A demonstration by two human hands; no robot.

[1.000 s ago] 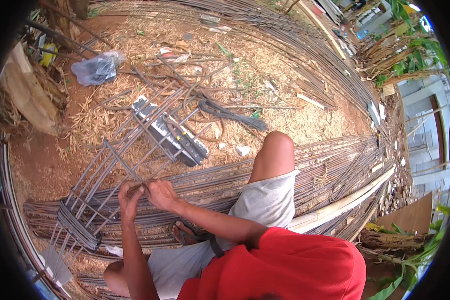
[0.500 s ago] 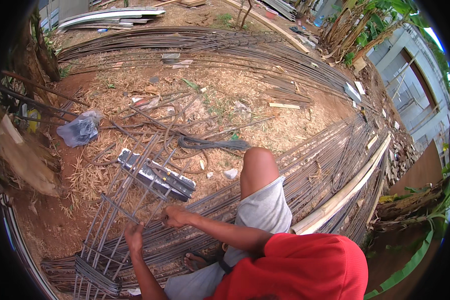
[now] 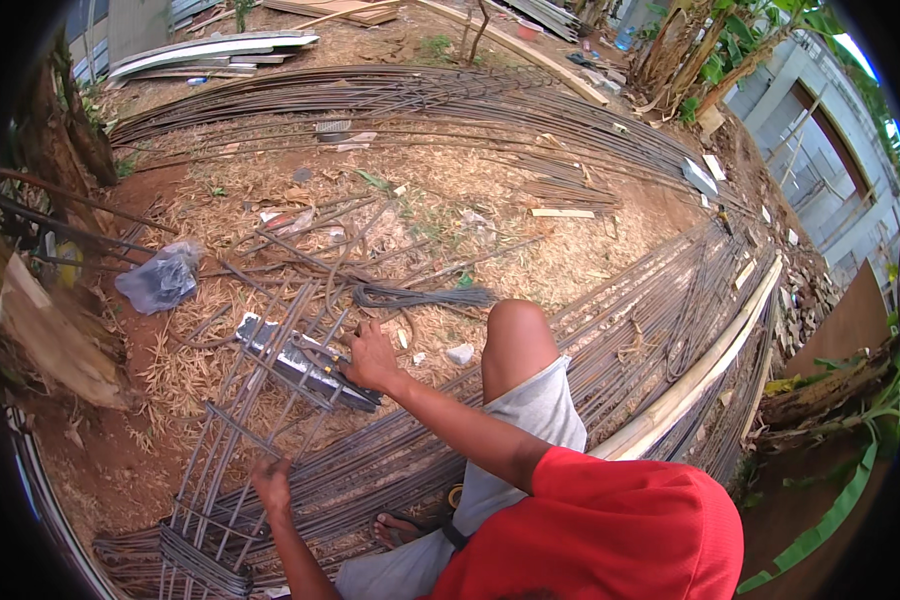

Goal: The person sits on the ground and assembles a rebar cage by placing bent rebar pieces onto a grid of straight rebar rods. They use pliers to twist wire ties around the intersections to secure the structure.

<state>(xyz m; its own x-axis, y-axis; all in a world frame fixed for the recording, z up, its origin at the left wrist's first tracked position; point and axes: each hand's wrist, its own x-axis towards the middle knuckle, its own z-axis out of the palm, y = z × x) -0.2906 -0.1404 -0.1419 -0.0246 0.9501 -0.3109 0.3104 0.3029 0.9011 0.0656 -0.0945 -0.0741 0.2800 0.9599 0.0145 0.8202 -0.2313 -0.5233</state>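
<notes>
A cage of steel rebar, long bars crossed by square stirrups, slants across the lower left. My left hand is closed at its right side, fingers around a bar near a stirrup corner; the fingertips are partly hidden. Under the cage's far end lies a long block, white and black. A dark pair of pincers with some yellow on it rests over this block. My right hand reaches to the pincers' near end, fingers bent and apart; a firm hold does not show.
Loose rebar covers the ground around my legs. Bundled tie wire lies beyond my right hand. A clear plastic bag sits at left, a bamboo pole at right. More long bars stretch across the back.
My right hand has left the place beside my left hand and moved forward to the pincers, its fingers opening. My left hand stays by the stirrup, slightly nearer to me.
</notes>
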